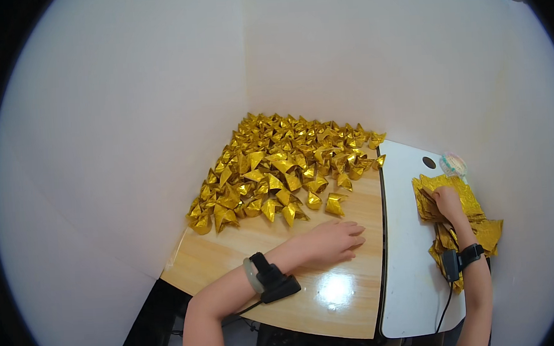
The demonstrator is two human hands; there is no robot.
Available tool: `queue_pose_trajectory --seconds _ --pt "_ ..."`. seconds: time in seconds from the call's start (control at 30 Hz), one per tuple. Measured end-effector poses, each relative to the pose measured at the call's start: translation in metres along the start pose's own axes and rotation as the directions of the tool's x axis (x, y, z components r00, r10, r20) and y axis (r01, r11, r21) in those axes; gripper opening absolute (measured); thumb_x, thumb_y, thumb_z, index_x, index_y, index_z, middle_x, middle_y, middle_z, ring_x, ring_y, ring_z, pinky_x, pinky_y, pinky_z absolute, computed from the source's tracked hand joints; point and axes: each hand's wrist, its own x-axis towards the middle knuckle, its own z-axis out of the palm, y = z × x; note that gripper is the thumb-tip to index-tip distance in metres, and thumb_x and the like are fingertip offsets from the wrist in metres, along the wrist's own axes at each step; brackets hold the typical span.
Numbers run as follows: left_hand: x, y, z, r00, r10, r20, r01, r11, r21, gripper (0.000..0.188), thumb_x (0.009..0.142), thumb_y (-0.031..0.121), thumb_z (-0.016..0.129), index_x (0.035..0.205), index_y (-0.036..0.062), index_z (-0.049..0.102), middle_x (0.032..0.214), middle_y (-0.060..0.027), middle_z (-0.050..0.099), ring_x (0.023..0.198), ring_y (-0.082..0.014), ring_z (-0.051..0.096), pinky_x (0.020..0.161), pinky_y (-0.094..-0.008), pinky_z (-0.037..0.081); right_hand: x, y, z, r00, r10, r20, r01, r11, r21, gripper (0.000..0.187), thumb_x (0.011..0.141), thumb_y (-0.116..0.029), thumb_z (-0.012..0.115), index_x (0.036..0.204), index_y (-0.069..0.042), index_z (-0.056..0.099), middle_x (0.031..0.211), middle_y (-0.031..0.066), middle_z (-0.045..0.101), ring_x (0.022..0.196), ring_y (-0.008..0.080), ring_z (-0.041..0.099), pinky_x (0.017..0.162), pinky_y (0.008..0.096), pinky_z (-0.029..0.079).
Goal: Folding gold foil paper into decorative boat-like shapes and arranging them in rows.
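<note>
Gold foil sheets (472,202) lie in overlapping stacks on the white table (410,279), near its right edge; the right hand (448,202) bends its fingers over the upper stack, hiding their tips, so I cannot tell whether they pinch a sheet; the right wrist and its black strapped device (451,265) cover part of the lower sheets; the left hand (335,240) is released, palm down, fingers extended over the wooden table (225,258), contact unclear; both forearms are cut off below; folded gold pieces (276,163) crowd the far corner, the rear ones blending together; wood surface stretches between their front edge and the left forearm, rightward to the dark seam; white surface runs along that seam.
</note>
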Motion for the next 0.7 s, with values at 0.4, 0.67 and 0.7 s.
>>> queue_pose_trajectory --seconds 0.4,0.67,0.7 --pt "-0.014 -0.047 0.026 0.978 -0.131 -0.16 0.105 0.981 -0.163 0.06 0.089 0.026 0.055 0.137 -0.0007 0.032 0.146 -0.0159 0.028 0.136 -0.0283 0.025 0.109 -0.0406 0.023 -0.014 -0.138 -0.08 0.95 -0.289 -0.116 0.27 0.58 0.768 0.009 0.082 -0.008 0.065 0.088 -0.003 0.062 0.078 0.0061 0.065 0.068 0.0149 0.061 0.066 0.0253 0.048" --pt "-0.008 -0.048 0.021 0.721 -0.666 -0.189 -0.139 0.128 -0.982 0.044 0.098 0.03 0.038 0.137 0.0083 0.033 0.126 -0.01 0.051 0.107 -0.0171 0.056 0.087 -0.0322 0.049 -0.018 -0.174 -0.032 0.918 -0.17 0.357 -0.312 0.245 0.918 0.015 0.086 -0.016 0.061 0.09 -0.002 0.06 0.075 0.0046 0.064 0.067 0.0081 0.057 0.062 0.023 0.046" --pt "-0.011 -0.051 0.018 0.715 -0.681 -0.156 -0.154 0.064 -0.986 0.044 0.099 0.031 0.037 0.135 0.0067 0.033 0.125 -0.0103 0.051 0.102 -0.0165 0.058 0.083 -0.032 0.05 -0.015 -0.172 -0.022 0.918 -0.17 0.358 -0.313 0.243 0.918 0.015 0.086 -0.016 0.061 0.09 -0.002 0.06 0.075 0.0046 0.064 0.067 0.0081 0.057 0.062 0.023 0.046"
